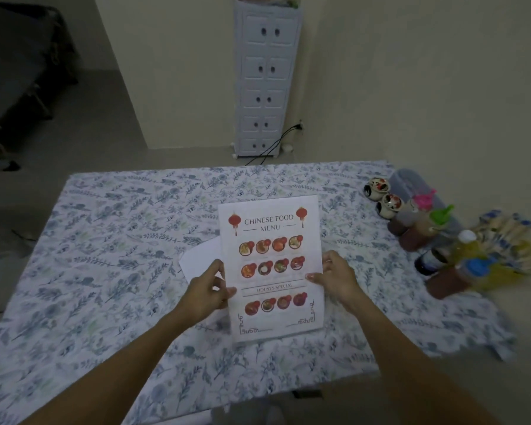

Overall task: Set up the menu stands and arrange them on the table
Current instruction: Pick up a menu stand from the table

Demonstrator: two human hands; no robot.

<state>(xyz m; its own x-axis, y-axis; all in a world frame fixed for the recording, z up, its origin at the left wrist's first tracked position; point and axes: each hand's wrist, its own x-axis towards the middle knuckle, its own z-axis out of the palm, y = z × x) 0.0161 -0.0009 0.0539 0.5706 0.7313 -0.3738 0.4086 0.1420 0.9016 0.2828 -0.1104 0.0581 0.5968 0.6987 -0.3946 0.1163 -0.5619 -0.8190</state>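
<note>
Menu sheet [270, 265] | between hands | left hand [207, 289], right hand [334, 276] pinching its side edges

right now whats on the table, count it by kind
Menu sheet, held by left hand and right hand: 1
Plain white sheet behind it: 1
Small painted pots: 2
Capped bottles: about 6, clustered and blurred
Total: about 10
</note>
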